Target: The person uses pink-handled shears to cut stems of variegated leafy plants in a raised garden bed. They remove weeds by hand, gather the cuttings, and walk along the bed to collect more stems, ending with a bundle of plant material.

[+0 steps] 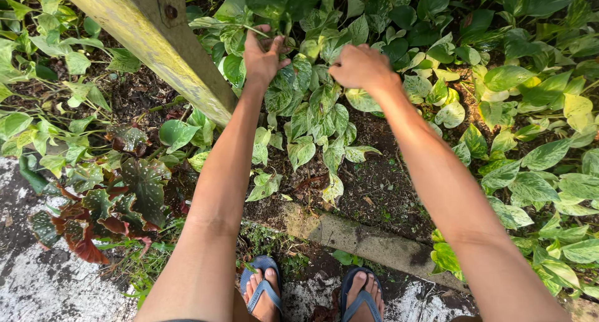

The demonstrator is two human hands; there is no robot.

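I see a garden bed of dark soil [380, 191] behind a concrete curb [362, 238]. At top centre, my left hand [263, 55] pinches a stem [259, 30] among variegated leaves [318, 119]; my right hand [362, 66] is clenched in them.

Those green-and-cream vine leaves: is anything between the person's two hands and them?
Nothing visible. The left hand is already among the vine leaves, fingers pinching a thin stem. The right hand is closed on the foliage beside it. The slanted yellowish wooden post stands off to the left, not between hands and plant.
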